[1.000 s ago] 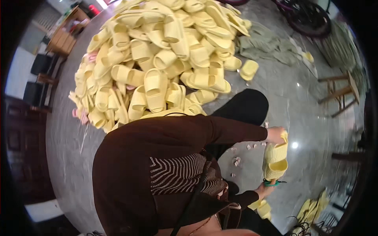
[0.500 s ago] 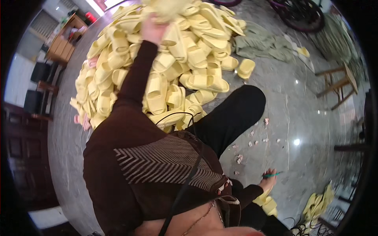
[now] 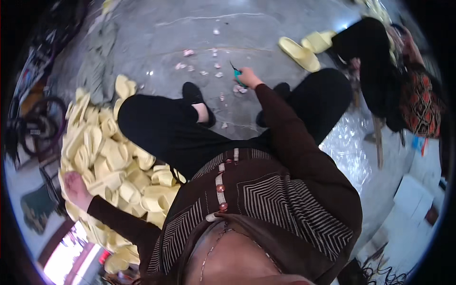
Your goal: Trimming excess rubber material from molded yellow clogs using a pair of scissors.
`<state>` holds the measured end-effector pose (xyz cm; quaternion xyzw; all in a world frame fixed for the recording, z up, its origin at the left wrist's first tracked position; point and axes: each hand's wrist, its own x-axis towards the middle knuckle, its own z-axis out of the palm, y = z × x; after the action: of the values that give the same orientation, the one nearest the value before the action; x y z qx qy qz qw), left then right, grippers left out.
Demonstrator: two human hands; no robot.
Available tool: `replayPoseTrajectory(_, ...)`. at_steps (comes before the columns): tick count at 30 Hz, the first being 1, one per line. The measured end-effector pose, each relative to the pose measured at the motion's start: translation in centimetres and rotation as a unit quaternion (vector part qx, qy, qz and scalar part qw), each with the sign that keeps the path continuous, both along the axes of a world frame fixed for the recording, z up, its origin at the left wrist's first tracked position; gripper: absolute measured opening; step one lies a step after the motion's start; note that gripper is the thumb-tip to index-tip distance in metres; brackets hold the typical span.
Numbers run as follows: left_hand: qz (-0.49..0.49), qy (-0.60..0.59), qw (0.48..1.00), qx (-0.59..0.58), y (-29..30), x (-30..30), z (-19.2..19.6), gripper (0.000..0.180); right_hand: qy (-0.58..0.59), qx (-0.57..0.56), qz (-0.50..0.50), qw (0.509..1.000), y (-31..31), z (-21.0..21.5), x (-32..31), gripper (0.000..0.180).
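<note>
My left hand point(image 3: 77, 191) is over the outer side of a large heap of pale yellow slippers point(image 3: 111, 156) at left. Its fingers blur against the slippers, so whether one is gripped cannot be made out. Above the floor between my knees, my right hand point(image 3: 249, 78) is closed round a small teal-handled tool point(image 3: 238, 79) with a thin, dark pointed tip; its exact kind is unclear. Small pinkish-white scraps point(image 3: 188, 52) are scattered on the floor around and beyond that hand. Two yellow slippers point(image 3: 300, 54) lie farther off to the right.
Another person in dark trousers and a patterned garment point(image 3: 422, 105) is close by on the right. A grey-green cloth point(image 3: 100, 61) lies beyond the heap. Clear plastic sheeting point(image 3: 349, 142) spreads beside my right leg. A wheel point(image 3: 42, 126) stands at far left.
The view has swung to the right, bringing the heap to my left side. A blurred yellow slipper was at my left hand; none is distinct there now. My right hand still grips the teal-handled tool.
</note>
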<state>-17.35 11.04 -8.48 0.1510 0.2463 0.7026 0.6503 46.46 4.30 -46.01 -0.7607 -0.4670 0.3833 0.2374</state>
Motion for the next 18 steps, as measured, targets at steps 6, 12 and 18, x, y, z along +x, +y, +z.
replayPoseTrajectory(6,-0.333,-0.014,0.942,-0.025,8.2,31.7,-0.3,0.014,-0.077,-0.016,-0.264,0.961,0.1,-3.0,5.8,0.035)
replayPoseTrajectory(12,-0.420,0.101,0.900,-0.063,8.3,47.3,-4.8,0.017,-0.308,-0.052,-0.165,0.936,1.7,-1.9,15.8,0.020)
replayPoseTrajectory(18,-0.460,0.171,0.858,-0.148,8.5,49.6,-8.5,0.023,-0.400,-0.180,-0.113,0.892,-0.9,-3.0,24.9,0.022)
